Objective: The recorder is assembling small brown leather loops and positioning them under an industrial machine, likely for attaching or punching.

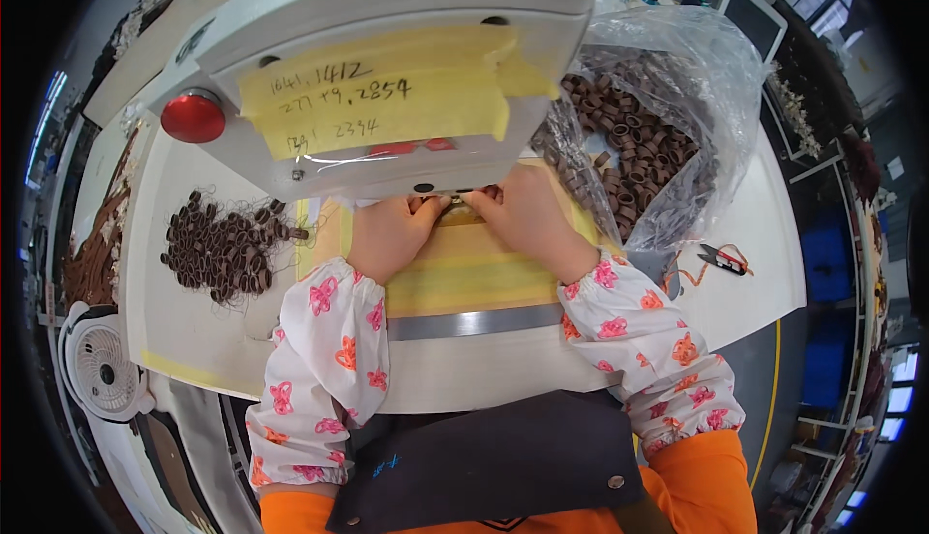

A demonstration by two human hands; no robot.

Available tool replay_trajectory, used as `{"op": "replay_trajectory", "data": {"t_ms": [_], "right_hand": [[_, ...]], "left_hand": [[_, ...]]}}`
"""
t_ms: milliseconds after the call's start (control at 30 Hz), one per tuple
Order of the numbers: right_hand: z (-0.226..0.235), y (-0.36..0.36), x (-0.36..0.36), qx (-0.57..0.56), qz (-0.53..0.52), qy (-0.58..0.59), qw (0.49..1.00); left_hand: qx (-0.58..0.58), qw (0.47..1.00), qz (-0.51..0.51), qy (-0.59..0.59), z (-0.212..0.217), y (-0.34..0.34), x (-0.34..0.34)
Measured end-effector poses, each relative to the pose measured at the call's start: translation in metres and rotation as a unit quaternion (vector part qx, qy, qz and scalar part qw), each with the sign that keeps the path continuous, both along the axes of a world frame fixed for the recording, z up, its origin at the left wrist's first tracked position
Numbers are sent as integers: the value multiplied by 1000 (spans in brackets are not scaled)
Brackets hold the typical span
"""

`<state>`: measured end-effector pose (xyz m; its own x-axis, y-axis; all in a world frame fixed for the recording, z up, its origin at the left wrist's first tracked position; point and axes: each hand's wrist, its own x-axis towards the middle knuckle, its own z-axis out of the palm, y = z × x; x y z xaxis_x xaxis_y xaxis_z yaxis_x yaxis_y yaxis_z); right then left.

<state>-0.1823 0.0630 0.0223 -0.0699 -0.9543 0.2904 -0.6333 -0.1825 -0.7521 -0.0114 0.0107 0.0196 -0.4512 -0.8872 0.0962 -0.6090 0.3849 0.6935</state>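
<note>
Hands feeding the machine

Sleeves forward, left hand (392, 229) and right hand (527, 217) pinch a small brown loop (458, 207) together under the white machine (387, 70). Finished loops (224, 244) heaped at left; the clear bag (644, 137) beyond looks nearly full, plenty left.

White oversleeves (324, 360) printed with pink and orange flowers, elastic cuffs, orange shirt (711, 481), dark apron (484, 471) with snap studs
</note>
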Motion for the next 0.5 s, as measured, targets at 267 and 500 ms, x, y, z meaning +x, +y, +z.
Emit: {"op": "replay_trajectory", "data": {"t_ms": [267, 500], "right_hand": [[-7, 4, -8, -12, 30, 27, 999], [42, 18, -105, -125, -129, 165, 970]], "left_hand": [[-147, 987, -56, 39, 1, 20, 10], [-162, 984, 73, -34, -2, -3, 103]]}}
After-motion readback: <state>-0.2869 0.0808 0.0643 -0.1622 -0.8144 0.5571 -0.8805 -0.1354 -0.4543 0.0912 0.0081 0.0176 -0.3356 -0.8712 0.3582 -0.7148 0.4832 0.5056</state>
